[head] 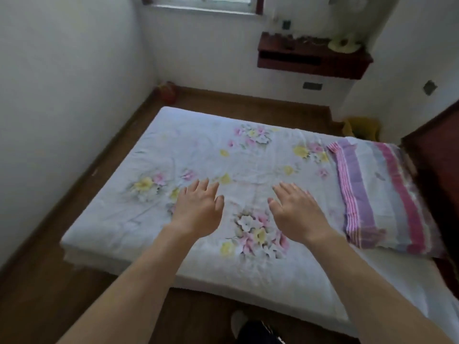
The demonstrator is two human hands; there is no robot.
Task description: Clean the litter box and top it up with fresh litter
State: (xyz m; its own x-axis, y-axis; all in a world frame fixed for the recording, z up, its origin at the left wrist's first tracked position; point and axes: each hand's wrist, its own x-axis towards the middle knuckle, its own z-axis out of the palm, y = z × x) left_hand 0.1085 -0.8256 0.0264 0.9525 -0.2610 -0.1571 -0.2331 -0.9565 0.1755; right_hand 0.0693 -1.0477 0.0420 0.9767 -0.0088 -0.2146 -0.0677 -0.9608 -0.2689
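Observation:
No litter box, scoop or litter bag shows in the head view. My left hand (198, 207) and my right hand (295, 209) are both stretched out palm down over a bed (154, 219) with a white flowered sheet. Their fingers are spread and hold nothing. The two hands hover side by side above the middle of the mattress, a short gap between them.
A striped pink and purple pillow (380, 194) lies at the bed's right end. A dark red wall shelf (313, 58) hangs at the back under a window. Something yellow (362, 127) sits on the floor behind the pillow, a red and yellow thing (167, 91) in the far corner. Wooden floor surrounds the bed.

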